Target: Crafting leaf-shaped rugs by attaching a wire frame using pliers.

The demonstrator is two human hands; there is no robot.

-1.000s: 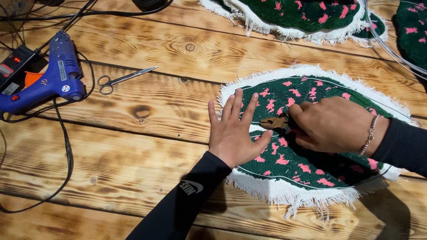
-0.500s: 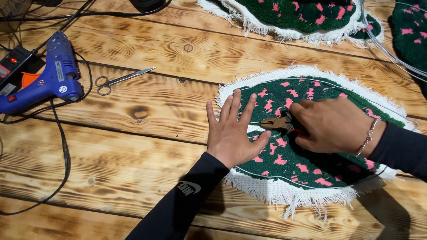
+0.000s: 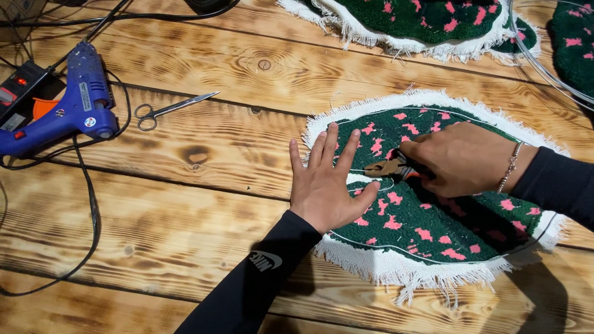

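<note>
Pliers (image 3: 388,168) sit low over the green tufted piece with pink spots (image 3: 433,216), gripped in the right hand (image 3: 461,159), their nose pointing at the thin wire (image 3: 359,169) just beside the left hand's fingertips. Left hand (image 3: 325,182) lies flat and open, fingers spread, palm pressing the rug's white fringed edge onto the wooden table (image 3: 204,198), forearm angling up from below.
</note>
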